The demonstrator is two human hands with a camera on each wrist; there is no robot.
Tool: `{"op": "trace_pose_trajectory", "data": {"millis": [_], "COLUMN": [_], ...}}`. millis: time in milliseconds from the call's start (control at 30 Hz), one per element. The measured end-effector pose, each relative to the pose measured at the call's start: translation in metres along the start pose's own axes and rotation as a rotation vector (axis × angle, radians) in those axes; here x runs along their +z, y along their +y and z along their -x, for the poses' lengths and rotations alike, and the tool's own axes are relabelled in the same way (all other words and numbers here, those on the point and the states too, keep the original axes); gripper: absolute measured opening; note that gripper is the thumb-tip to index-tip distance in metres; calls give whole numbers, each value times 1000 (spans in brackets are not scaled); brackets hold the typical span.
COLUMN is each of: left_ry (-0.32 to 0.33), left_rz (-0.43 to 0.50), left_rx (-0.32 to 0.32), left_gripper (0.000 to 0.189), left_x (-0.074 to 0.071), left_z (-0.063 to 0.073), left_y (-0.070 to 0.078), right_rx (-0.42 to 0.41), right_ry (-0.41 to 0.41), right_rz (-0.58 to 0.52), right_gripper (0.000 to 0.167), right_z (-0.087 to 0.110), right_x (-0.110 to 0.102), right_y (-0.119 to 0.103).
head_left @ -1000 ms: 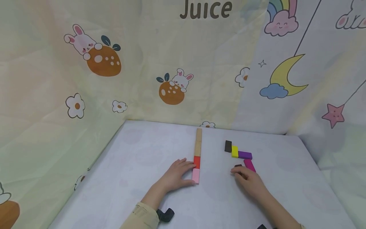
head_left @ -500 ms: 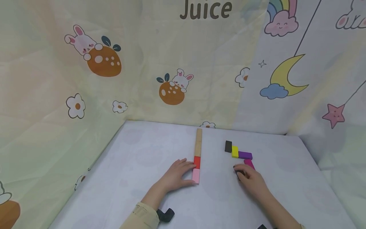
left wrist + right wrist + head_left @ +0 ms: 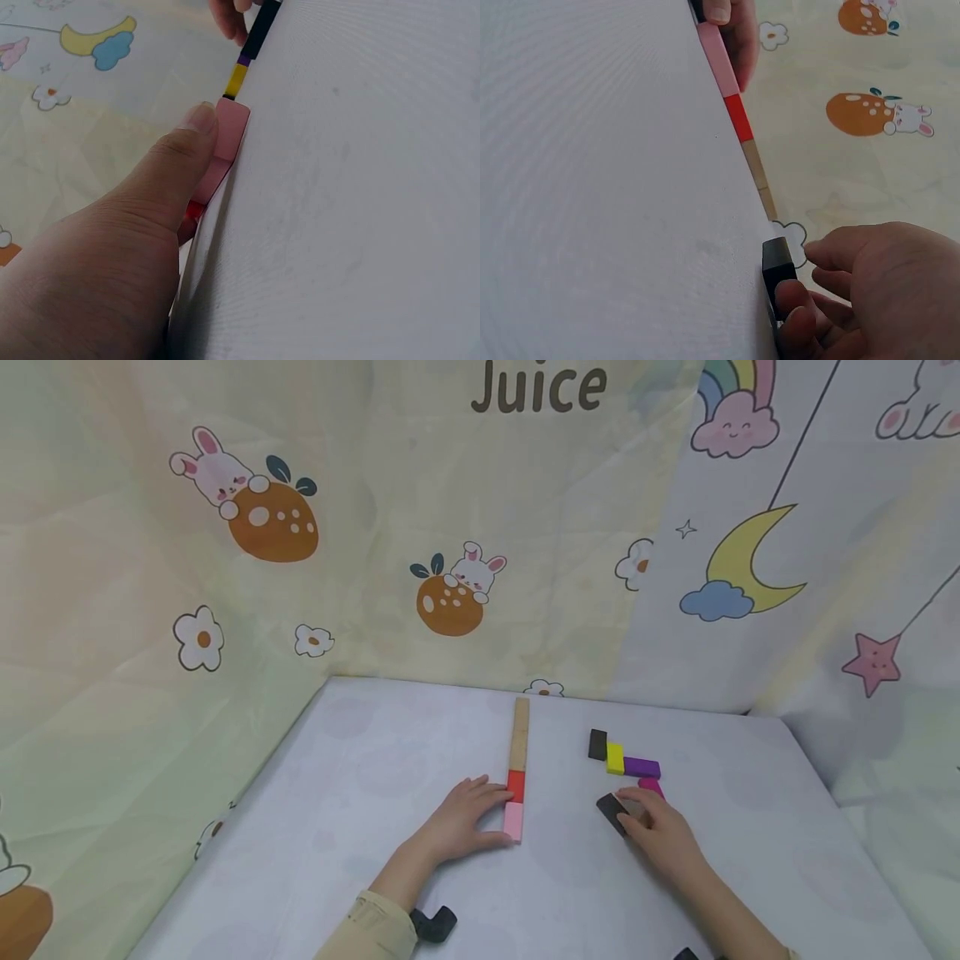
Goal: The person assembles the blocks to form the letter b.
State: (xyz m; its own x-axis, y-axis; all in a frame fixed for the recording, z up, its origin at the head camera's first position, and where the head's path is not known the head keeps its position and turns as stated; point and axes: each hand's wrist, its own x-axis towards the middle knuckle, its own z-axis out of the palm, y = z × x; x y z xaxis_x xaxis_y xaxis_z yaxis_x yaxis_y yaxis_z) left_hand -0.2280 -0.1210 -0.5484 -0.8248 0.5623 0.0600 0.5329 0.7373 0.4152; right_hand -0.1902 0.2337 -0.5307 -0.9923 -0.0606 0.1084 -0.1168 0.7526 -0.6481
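My left hand (image 3: 461,818) lies spread beside a straight row of blocks. Its thumb touches the near end of the pink block (image 3: 513,821), and a fingertip reaches the red block (image 3: 516,786). Plain wood-coloured blocks (image 3: 519,735) extend the row toward the back. In the left wrist view the thumb lies along the pink block. Over on the right, my right hand (image 3: 663,839) holds a black block (image 3: 612,814) at its fingertips, set at a slant. Curled fingers overlap this block in the right wrist view. The right hand partly hides a magenta block (image 3: 652,787).
Beyond the right hand, a purple block (image 3: 642,767), a yellow block (image 3: 615,758) and another black block (image 3: 597,744) form a stepped line. A printed cloth wall (image 3: 375,610) rises at the table's back edge. Dark wrist gear (image 3: 435,925) sits by the left sleeve.
The black block at the right hand has turned and come out to the left of the fingertips, showing more of itself. The left hand and its row have stayed put.
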Motion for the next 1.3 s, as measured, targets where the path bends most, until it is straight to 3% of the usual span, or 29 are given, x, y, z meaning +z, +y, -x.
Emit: {"op": "trace_pose_trajectory", "data": {"millis": [233,400,700,1033,1300], "left_ry": [5,7,0,-8,-9], "left_rz": [8,12,-6,-8,-17], "left_rx": [4,7,2,-2,-7], "left_gripper": [71,72,71,71,70], "left_x": [1,4,3,-1,-2], "left_z": [-1,1,-1,-1,0], "left_y": [0,-1,0,3,4], "right_rx": [81,103,110,13,10], "right_ry": [-106,-138,-155,-95,-103], "right_rz": [25,38,28,45,42], "right_gripper": [50,55,56,49,45], "right_z": [-3,-2,-2,-4,-3], "right_x": [1,2,1,-3,-2], "right_y": [1,0,-1,4,3]}}
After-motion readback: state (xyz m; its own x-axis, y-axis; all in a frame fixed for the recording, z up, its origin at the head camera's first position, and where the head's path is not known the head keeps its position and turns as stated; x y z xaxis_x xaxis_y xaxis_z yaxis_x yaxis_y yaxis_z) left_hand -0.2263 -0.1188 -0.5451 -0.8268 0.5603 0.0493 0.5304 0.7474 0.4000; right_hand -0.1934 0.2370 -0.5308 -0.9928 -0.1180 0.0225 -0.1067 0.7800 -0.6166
